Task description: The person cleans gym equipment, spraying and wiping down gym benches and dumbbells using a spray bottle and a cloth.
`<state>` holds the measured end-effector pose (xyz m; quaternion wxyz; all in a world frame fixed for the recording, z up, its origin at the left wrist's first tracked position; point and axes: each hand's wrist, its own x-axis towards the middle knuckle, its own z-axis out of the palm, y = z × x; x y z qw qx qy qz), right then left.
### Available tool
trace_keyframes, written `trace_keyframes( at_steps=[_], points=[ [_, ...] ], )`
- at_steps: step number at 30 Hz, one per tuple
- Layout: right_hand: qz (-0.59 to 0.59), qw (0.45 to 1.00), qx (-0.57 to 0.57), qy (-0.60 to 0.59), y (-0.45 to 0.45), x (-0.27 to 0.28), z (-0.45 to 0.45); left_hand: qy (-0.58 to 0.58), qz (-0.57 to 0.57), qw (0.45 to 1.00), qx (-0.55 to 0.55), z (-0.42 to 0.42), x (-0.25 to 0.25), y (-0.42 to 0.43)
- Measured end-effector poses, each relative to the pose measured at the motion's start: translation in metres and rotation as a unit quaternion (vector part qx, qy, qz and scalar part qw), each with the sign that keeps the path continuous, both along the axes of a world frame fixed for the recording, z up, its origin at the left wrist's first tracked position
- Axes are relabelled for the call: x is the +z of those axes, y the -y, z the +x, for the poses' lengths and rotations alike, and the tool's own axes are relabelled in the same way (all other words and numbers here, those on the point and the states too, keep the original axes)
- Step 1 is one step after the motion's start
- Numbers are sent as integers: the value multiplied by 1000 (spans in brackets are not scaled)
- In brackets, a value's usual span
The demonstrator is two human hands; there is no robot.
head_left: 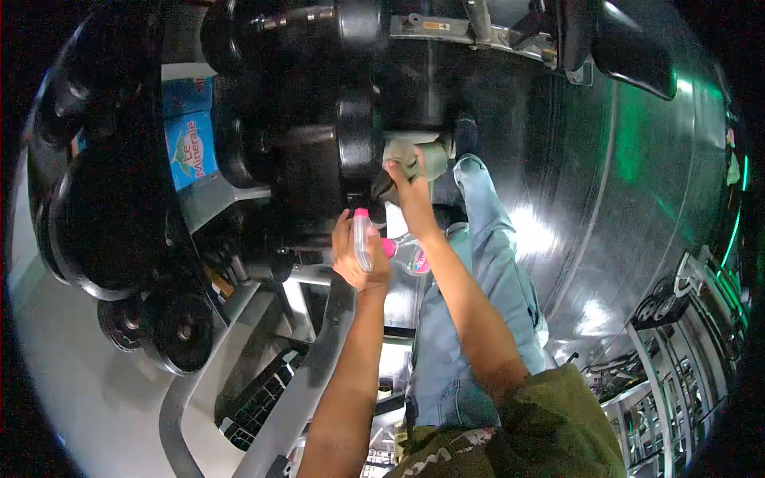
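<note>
My left hand [348,259] is closed around the head of a clear spray bottle [414,255] with pink parts, which lies tilted on its side. Its transparent body points toward my leg. Bunched in my right hand [413,195] is a grey-green cloth [433,162], held farther forward beside the end of a black dumbbell [358,131]. Whether the cloth touches the dumbbell I cannot tell.
More black dumbbells [227,151] line the rack on the left, near a blue Le Minerale box [190,139]. Weight plates [179,331] hang lower left. My legs [486,263] stand on the dark floor; metal gym frames [669,382] are at lower right.
</note>
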<state>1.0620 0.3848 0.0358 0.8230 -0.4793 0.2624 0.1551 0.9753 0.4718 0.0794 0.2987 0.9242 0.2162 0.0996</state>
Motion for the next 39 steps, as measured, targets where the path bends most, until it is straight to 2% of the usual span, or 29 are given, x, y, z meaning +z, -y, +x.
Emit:
trace_keyframes(
  at_steps=[3, 5, 6, 7, 9, 12, 15, 17, 20, 21, 22, 23, 24, 25, 26, 27, 29, 30, 33, 35, 36, 37, 38, 39],
  points=[
    [-63, 997, 25, 48, -16, -52, 0, -21, 13, 1000, -6, 2, 4, 1],
    [-31, 999, 5, -40, -26, -82, 21, -13, 25, 1000, -10, 1, 1, 0],
    [-2, 998, -10, -58, -22, -67, 36, -21, 18, 1000, -9, 0, 0, -1],
    [0, 998, -12, -60, -23, -76, 48, -23, 20, 999, -11, 3, 3, 0],
    [-67, 996, -3, 58, -24, -95, 73, -17, 20, 999, -20, 5, 8, 3],
    [-69, 995, -45, 55, -19, -17, 69, -25, 13, 1000, -13, 1, 4, 0],
    [-120, 991, -34, 54, -13, 2, 35, -43, 1, 999, -15, -1, 3, -2],
    [-44, 998, 3, 55, -8, 18, 16, -40, 12, 999, -25, -1, 4, -3],
    [-109, 993, 23, 26, -15, -13, 15, -41, 23, 999, -21, -1, 3, -2],
    [-109, 993, 23, 27, -22, -51, 15, -46, 21, 999, -10, -1, 3, -1],
    [-329, 932, 52, 142, -31, -104, 20, -44, 22, 999, -10, 0, 3, -1],
    [-528, 809, 75, 248, -36, -135, 30, -38, 14, 999, -13, 1, 4, -1],
    [-527, 809, 75, 249, -32, -124, 49, -35, 7, 999, -18, 0, 5, -1],
    [-314, 942, 54, 109, -25, -92, 78, -35, 8, 999, -18, 0, 6, -1],
    [-75, 996, 29, -40, -19, -63, 98, -28, 2, 999, -19, 1, 5, -1],
    [-74, 996, 31, -41, -17, -43, 104, -23, -4, 1000, -19, 0, 6, 0],
    [-105, 991, -15, 82, -17, -11, 106, -25, 4, 999, -25, -2, 5, -2],
    [-149, 985, -26, 84, -22, -31, 93, -27, 11, 999, -35, 0, 4, -2],
    [-184, 979, -13, 84, -21, -9, 50, -30, -12, 999, -15, -2, 2, -3],
    [-112, 991, -27, 69, -15, 17, 30, -38, -33, 999, 13, -1, 5, 0],
    [-113, 991, -16, 76, -11, 14, 20, -49, -53, 997, 32, 1, 7, 2],
    [-62, 997, 3, 44, -4, 1, 9, -42, -56, 997, 43, 1, 6, 1],
    [-13, 1000, 23, 10, 4, -7, 0, -25, -30, 999, 23, -1, 4, 0],
    [-18, 999, 34, 18, 13, -8, -2, -7, -5, 1000, 4, 0, 2, -1]
  ],
)
